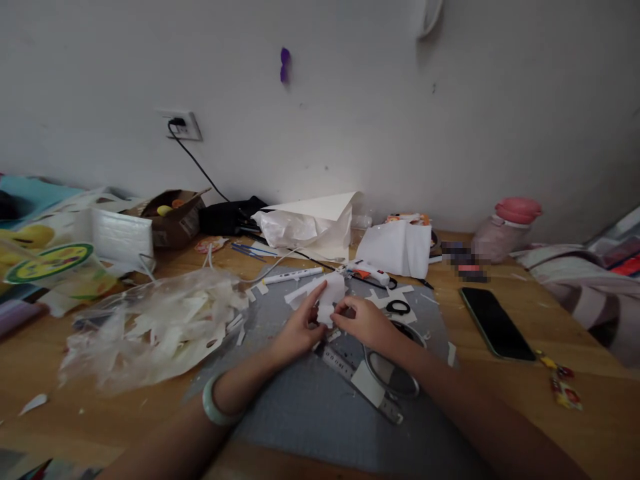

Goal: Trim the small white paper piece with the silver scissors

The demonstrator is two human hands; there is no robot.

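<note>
A small folded piece of white paper is held up over the grey cutting mat between my two hands. My left hand grips it from the left, thumb below and index finger stretched along its back. From the right, my right hand pinches its lower edge between thumb and fingertips. Just below my hands a metal ruler lies slantwise on the mat. Scissors with black handles rest beyond my right hand, and a white glue gun lies behind the paper.
A plastic bag of paper scraps spreads on the left beside a lidded cup. A white pen lies at the mat's back. To the right are a phone and a pink-capped bottle. Paper offcuts litter the mat.
</note>
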